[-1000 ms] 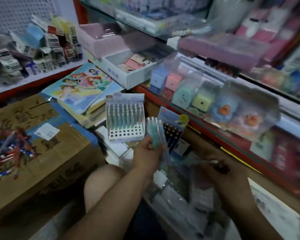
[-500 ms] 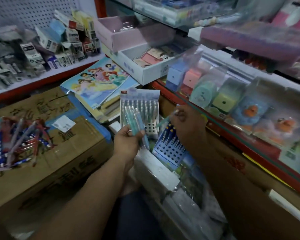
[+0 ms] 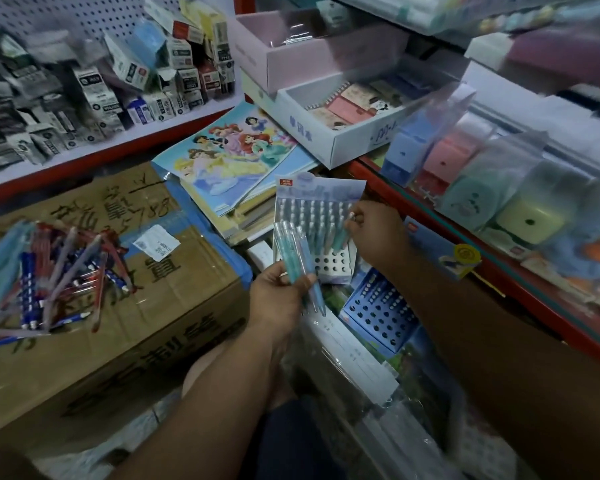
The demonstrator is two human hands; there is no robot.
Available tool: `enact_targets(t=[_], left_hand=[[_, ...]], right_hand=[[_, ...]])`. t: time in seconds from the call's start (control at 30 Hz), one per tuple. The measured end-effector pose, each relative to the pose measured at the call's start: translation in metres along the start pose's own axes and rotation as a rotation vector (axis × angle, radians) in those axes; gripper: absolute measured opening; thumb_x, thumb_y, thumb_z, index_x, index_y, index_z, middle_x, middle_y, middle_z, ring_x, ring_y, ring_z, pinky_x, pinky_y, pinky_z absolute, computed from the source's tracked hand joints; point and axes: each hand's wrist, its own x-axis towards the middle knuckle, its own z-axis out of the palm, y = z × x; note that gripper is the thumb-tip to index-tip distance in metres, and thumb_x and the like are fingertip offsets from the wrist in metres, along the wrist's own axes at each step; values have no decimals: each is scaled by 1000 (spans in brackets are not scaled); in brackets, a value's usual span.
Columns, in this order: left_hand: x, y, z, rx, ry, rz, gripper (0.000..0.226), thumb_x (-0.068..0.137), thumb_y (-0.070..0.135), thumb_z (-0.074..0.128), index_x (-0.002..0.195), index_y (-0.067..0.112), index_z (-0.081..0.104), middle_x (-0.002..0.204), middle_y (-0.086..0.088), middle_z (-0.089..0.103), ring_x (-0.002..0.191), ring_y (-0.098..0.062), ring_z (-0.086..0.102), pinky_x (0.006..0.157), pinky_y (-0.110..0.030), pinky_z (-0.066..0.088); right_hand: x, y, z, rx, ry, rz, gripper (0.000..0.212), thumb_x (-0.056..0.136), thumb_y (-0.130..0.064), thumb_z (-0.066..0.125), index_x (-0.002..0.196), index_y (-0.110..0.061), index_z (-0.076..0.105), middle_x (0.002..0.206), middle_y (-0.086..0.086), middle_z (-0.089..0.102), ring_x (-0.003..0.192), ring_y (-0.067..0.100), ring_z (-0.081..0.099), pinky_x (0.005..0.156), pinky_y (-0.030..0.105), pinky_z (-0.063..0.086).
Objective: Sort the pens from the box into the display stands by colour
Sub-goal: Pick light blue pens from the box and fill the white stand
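Observation:
My left hand (image 3: 279,292) grips a small bundle of teal pens (image 3: 297,252), fanned upward in front of a pale lilac display stand (image 3: 321,195). That stand holds rows of teal pens, and its front rows of holes (image 3: 329,263) show open. My right hand (image 3: 378,233) pinches one teal pen (image 3: 342,235) over the stand's right side, tip down among the standing pens. A blue display stand (image 3: 378,313) with dark holes lies tilted below my right forearm. A pile of red, blue and teal pens (image 3: 45,271) lies on a cardboard box (image 3: 125,348) at the left.
A stack of picture books (image 3: 236,161) lies behind the stands. Red-edged shelves carry small boxes (image 3: 94,88) at the left, an open white box of notebooks (image 3: 347,116), and pastel packaged items (image 3: 492,188) at the right. Plastic-wrapped packs (image 3: 354,368) lie below my hands.
My right hand rose from the wrapped packs below with one teal pen and brought it to the lilac stand. My left hand still holds the bundle, now in front of the stand.

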Motion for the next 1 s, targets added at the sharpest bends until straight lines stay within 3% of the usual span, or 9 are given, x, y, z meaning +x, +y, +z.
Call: enact_targets(t=[0.13,0.23,0.37,0.53,0.63,0.7,0.8,0.87,1.0], left_hand=[[4,1,0,6,-2,-18,29,84,4,74,111,14,71,99,-8,76,94,-29,72,83,-48,60],[4,1,2,13,-8,-11,23,84,3,74,101,17,72,98,-10,75,94,-31,72,83,-48,60],[4,1,6,24,-16,7,21,84,3,74,97,19,72,98,-13,75,94,-33,70,84,-49,59],[3,1,6,21,-25,-9,23,84,3,75,101,17,73,99,-12,75,95,-30,71,85,-48,59],[3,2,6,20,-44,-11,23,83,1,74,102,15,73,100,-11,75,97,-29,71,87,-47,59],[2,3,9,26,-68,9,21,85,-1,72,103,10,72,101,-16,74,98,-34,70,90,-50,57],[-1,3,12,38,-110,40,17,86,-2,70,100,7,73,98,-24,72,85,-35,65,85,-57,53],[-3,2,13,77,-119,55,17,86,-1,70,99,10,73,97,-21,73,83,-30,65,77,-49,56],[0,0,10,92,-54,50,19,87,-1,70,101,11,74,99,-13,75,90,-21,70,73,-29,59]], right_hand=[[4,3,8,-86,-93,17,20,93,-17,55,79,-7,67,78,12,66,83,30,61,77,43,52],[5,2,12,-106,-155,16,21,94,-13,52,85,-4,68,82,16,67,87,33,60,77,39,51],[6,-2,13,-130,-97,30,14,96,-16,58,103,-6,63,97,13,68,95,29,62,83,39,52],[7,-3,9,-216,-92,17,16,92,-23,62,100,-9,64,97,11,67,96,30,62,83,38,51],[0,-13,-2,9,4,6,16,93,-25,62,102,-12,65,91,4,68,89,25,65,78,34,53],[-10,-29,-11,287,-133,33,17,94,-29,65,100,-13,66,83,1,69,80,19,67,69,30,54],[-20,-41,-16,406,-280,-30,20,91,-27,71,99,-9,69,78,20,67,73,28,67,65,35,55],[-21,-40,-18,389,-260,-45,20,90,-23,72,96,-4,68,79,28,65,72,34,66,65,39,57],[-21,-34,-26,529,-279,2,7,90,-9,71,95,-5,68,85,35,65,57,12,62,55,23,56]])
